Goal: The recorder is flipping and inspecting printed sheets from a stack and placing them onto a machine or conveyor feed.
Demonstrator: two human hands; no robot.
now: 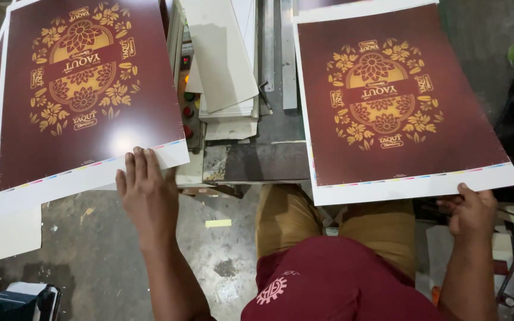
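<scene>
Two large printed sheets show a dark maroon field with a gold floral emblem and white margins. My left hand [145, 191] lies flat, fingers spread, under the near edge of the left sheet [84, 89], which rests on a stack of like sheets. My right hand [470, 209] pinches the near right corner of the right sheet [400, 101], thumb on top, and that sheet lies over the machine table.
A grey machine bed [257, 160] sits between the sheets, with a control panel of round buttons [188, 101] and a pile of blank white boards [224, 65]. Below is stained concrete floor [90, 249]. My knees and maroon shirt fill the lower middle.
</scene>
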